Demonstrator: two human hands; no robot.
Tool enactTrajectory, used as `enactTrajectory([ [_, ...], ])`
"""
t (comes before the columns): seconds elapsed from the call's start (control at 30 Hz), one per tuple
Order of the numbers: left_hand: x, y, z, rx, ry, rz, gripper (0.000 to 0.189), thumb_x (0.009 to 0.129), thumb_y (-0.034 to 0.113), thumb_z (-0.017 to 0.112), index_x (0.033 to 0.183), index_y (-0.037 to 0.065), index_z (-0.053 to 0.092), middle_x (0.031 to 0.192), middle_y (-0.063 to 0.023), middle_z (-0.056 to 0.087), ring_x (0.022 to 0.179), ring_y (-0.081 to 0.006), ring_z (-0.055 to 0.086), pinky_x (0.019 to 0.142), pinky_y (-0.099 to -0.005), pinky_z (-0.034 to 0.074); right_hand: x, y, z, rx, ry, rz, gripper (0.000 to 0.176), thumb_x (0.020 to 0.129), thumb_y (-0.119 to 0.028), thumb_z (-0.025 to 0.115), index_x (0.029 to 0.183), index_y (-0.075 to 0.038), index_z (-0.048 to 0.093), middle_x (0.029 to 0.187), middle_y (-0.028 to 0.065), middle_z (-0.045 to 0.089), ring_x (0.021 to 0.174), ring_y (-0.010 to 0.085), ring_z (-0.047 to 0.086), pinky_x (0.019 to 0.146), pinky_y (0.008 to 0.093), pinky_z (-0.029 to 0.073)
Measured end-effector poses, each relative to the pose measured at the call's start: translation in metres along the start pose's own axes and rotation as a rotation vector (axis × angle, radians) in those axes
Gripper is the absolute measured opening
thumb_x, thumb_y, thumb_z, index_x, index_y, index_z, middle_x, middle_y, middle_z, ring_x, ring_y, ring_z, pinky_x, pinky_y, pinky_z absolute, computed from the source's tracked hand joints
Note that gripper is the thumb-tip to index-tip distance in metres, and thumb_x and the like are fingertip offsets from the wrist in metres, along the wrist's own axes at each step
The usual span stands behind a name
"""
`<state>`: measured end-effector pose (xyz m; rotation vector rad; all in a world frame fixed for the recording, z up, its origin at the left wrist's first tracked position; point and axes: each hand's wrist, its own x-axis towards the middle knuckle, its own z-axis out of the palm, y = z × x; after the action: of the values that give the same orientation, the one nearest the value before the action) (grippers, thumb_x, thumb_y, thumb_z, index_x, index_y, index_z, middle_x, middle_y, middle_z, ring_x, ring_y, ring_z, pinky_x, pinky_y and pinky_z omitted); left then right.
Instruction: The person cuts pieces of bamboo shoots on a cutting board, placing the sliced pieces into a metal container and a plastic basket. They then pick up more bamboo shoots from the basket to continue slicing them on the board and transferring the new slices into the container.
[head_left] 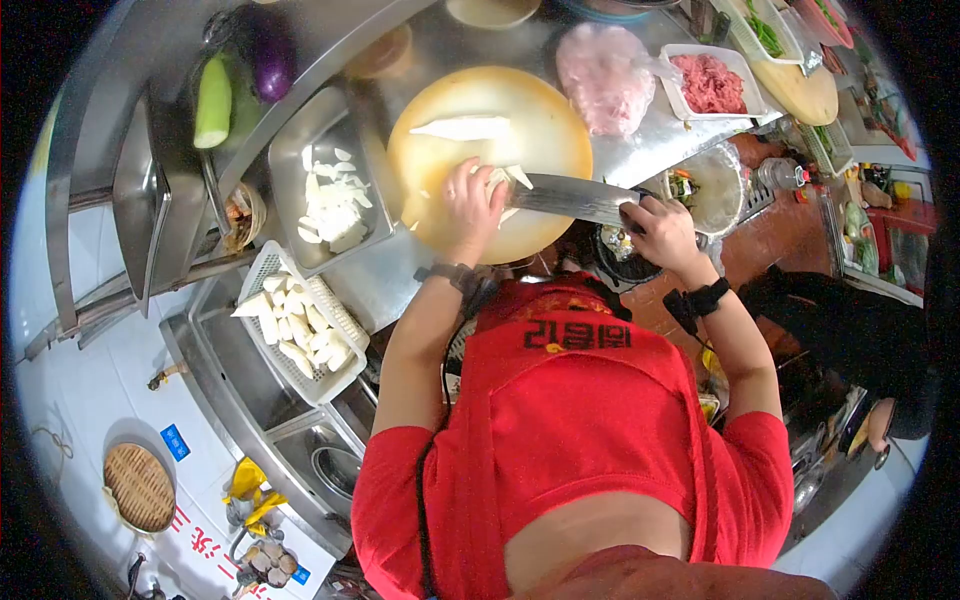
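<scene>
My right hand is closed round the dark handle of a wide-bladed kitchen knife. The blade reaches left over the round yellowish chopping board, its far end beside my left hand. With bent fingers, my left hand presses on cut white vegetable pieces on the board; the fingers partly cover them. Farther up the board lies a long peeled white vegetable. Small white scraps are scattered near my left wrist.
Left of the board, a metal pan holds sliced white pieces. A white basket of peeled chunks sits by the sink. Behind right are a bag of pinkish contents and a tray of minced meat. A person's dark sleeve shows at right.
</scene>
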<state>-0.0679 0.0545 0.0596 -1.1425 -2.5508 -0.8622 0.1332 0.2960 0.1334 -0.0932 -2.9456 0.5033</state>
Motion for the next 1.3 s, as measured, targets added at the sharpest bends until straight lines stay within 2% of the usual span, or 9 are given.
enactTrajectory([
  [0.23,0.011,0.005,0.01,0.047,-0.064,-0.013,0.043,0.077,0.03,0.065,0.113,0.008,0.054,0.124,-0.0147,0.043,0.116,-0.0332,0.039,0.098,-0.0449,0.031,0.005,-0.001,-0.005,0.025,-0.009,-0.117,0.032,0.063,-0.019,0.067,0.093,-0.012,0.062,0.072,0.0079,0.055,0.065,0.0275,0.058,0.062,0.0381,0.045],
  [0.37,-0.008,-0.011,0.012,-0.026,-0.059,-0.22,0.047,0.078,0.03,0.065,0.116,0.007,0.052,0.128,-0.0181,0.04,0.12,-0.0365,0.036,0.1,-0.0467,0.03,-0.005,0.009,-0.001,0.207,-0.102,0.096,0.027,0.069,-0.02,0.065,0.093,-0.008,0.064,0.078,0.012,0.062,0.068,0.0329,0.06,0.061,0.0397,0.049],
  [0.43,-0.012,-0.009,0.013,0.015,-0.088,-0.21,0.049,0.078,0.031,0.066,0.117,0.006,0.051,0.129,-0.0193,0.039,0.12,-0.0376,0.035,0.1,-0.0471,0.03,-0.009,0.014,0.019,0.554,-0.211,0.433,0.022,0.076,-0.018,0.06,0.093,-0.005,0.063,0.076,0.0132,0.061,0.067,0.0293,0.062,0.063,0.0379,0.05],
  [0.57,-0.014,0.01,0.021,0.018,-0.093,-0.191,0.059,0.076,0.034,0.067,0.123,0.006,0.044,0.129,-0.0222,0.038,0.121,-0.0395,0.034,0.101,-0.0472,0.029,-0.007,0.012,0.053,1.254,-0.328,0.746,0.02,0.088,-0.012,0.048,0.1,0.002,0.056,0.062,0.0072,0.054,0.048,0.0134,0.051,0.048,0.0278,0.043],
  [0.73,-0.012,0.03,0.032,-0.053,-0.022,-0.239,0.061,0.078,0.036,0.064,0.126,0.005,0.041,0.132,-0.0215,0.036,0.123,-0.0407,0.031,0.101,-0.0504,0.027,-0.008,-0.006,0.085,1.323,-0.444,0.65,0.019,0.091,-0.012,0.044,0.105,0.0,0.049,0.059,0.003,0.05,0.042,0.0106,0.045,0.041,0.0245,0.039],
  [0.97,-0.012,0.035,0.034,-0.045,0.026,-0.334,0.052,0.078,0.031,0.064,0.122,0.007,0.047,0.127,-0.0196,0.04,0.115,-0.0368,0.043,0.092,-0.0436,0.039,0.014,-0.049,0.093,1.38,-0.571,0.55,0.019,0.091,-0.011,0.042,0.105,-0.001,0.05,0.057,0.0016,0.047,0.041,0.0097,0.044,0.04,0.0231,0.039],
  [1.0,-0.012,0.032,0.032,-0.084,0.058,-0.367,0.049,0.079,0.027,0.064,0.12,0.007,0.049,0.126,-0.0194,0.041,0.114,-0.0366,0.043,0.092,-0.0432,0.04,0.018,-0.053,0.09,1.382,-0.575,0.566,0.011,0.091,-0.011,0.044,0.093,-0.002,0.05,0.057,0.0008,0.049,0.042,0.0088,0.046,0.04,0.0228,0.039],
  [1.07,-0.012,0.03,0.026,-0.122,0.154,-0.383,0.046,0.078,0.024,0.064,0.119,0.007,0.05,0.126,-0.0196,0.042,0.114,-0.0366,0.044,0.093,-0.0433,0.039,0.027,-0.06,0.081,1.327,-0.618,0.52,0.011,0.09,-0.011,0.045,0.093,-0.001,0.05,0.057,0.0013,0.049,0.042,0.0094,0.046,0.041,0.0239,0.039],
  [1.3,0.043,-0.006,-0.081,-0.071,0.534,-0.247,0.041,0.078,0.013,0.062,0.116,0.002,0.051,0.121,-0.0202,0.046,0.112,-0.0366,0.045,0.095,-0.0438,0.037,0.108,-0.125,0.019,1.205,-0.557,0.243,0.012,0.087,-0.012,0.049,0.086,0.0,0.049,0.054,0.0031,0.049,0.04,0.0119,0.048,0.041,0.0274,0.04],
])
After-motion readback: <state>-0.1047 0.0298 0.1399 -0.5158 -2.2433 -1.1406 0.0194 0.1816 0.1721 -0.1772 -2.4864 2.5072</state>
